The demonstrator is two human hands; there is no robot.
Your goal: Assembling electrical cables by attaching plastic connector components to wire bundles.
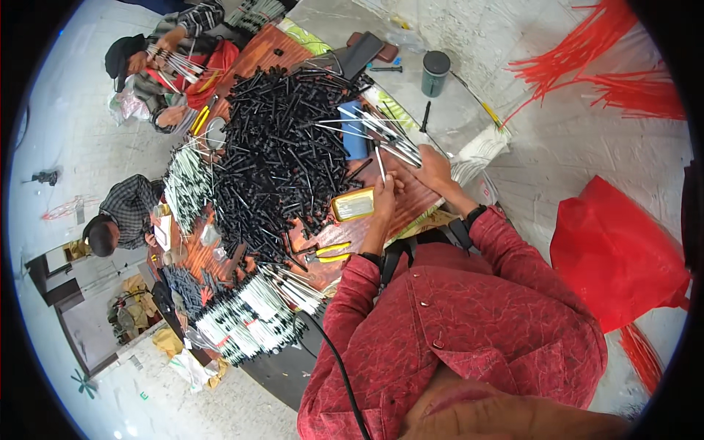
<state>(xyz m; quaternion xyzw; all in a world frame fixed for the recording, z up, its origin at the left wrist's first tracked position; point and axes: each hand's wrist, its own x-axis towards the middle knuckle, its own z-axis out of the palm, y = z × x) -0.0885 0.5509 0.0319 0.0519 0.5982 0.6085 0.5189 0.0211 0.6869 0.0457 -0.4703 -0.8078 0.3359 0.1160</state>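
My left hand (388, 188) is closed on a thin white stick (380, 163), held upright above the table's near edge. Just to its right, my right hand (435, 169) grips a bundle of slim white rods (400, 150) that points away to the left. A blue block (353, 130) sits at the bundle's far end, partly behind the rods. Beside my left hand is a yellow-rimmed shallow tin (353, 204) with pale contents I cannot make out. Farther left spreads a large heap of short black rod-like pieces (275, 147).
Yellow-handled pliers (334, 252) lie near my left forearm. Bundled white rods with dark ends (249, 319) fill the table's left end. A dark lidded cup (435, 73) stands at the back. Two people work across the table, one person (125, 213) nearer the left. A black cable (341, 367) crosses my left side.
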